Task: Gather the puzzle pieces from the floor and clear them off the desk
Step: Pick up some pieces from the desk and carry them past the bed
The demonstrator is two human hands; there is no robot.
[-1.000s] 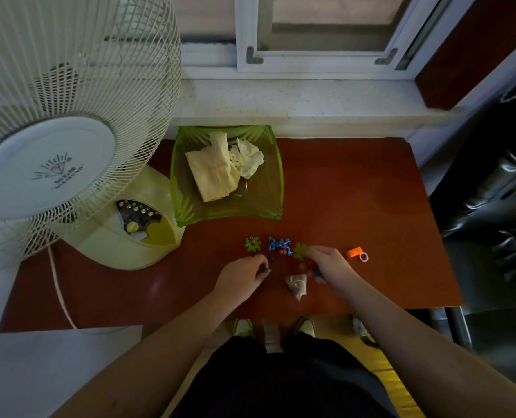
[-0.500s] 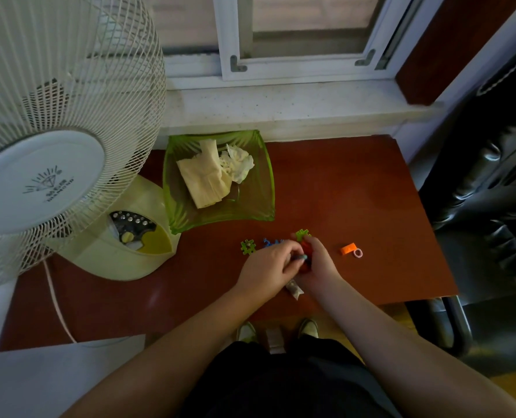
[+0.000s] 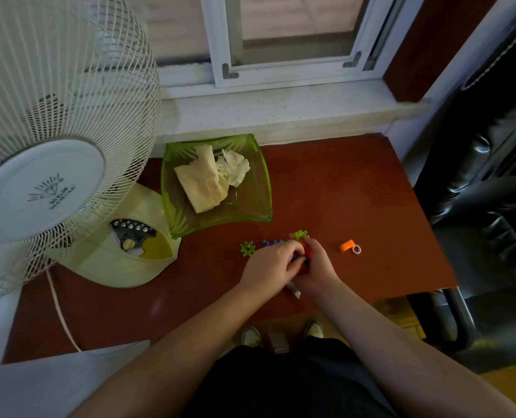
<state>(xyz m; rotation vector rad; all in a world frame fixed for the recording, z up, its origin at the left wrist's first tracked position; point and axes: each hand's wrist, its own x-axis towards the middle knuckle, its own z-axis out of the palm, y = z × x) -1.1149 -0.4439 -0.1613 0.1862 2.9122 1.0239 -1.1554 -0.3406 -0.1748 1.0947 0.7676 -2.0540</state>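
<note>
On the red-brown desk point(image 3: 341, 188) lie small plastic puzzle pieces. A green piece point(image 3: 247, 248) lies alone to the left. Blue pieces point(image 3: 271, 242) peek out just above my left hand point(image 3: 270, 267). Another green piece point(image 3: 301, 235) shows above my right hand point(image 3: 318, 267). Both hands meet over the cluster, fingers curled round blue and red pieces point(image 3: 305, 251) held between them. An orange piece point(image 3: 347, 245) with a small pink ring point(image 3: 356, 250) lies to the right. A crumpled bit of paper point(image 3: 293, 289) pokes out under my hands.
A green glass bowl point(image 3: 259, 206) with crumpled tissues stands behind the pieces. A large white fan point(image 3: 54, 146) on a pale base fills the left side. A black chair point(image 3: 477, 206) stands at the right. The windowsill point(image 3: 281, 110) runs along the back.
My hands have come together over the blue and red pieces and now grip them. The camera has shifted slightly left and nearer.
</note>
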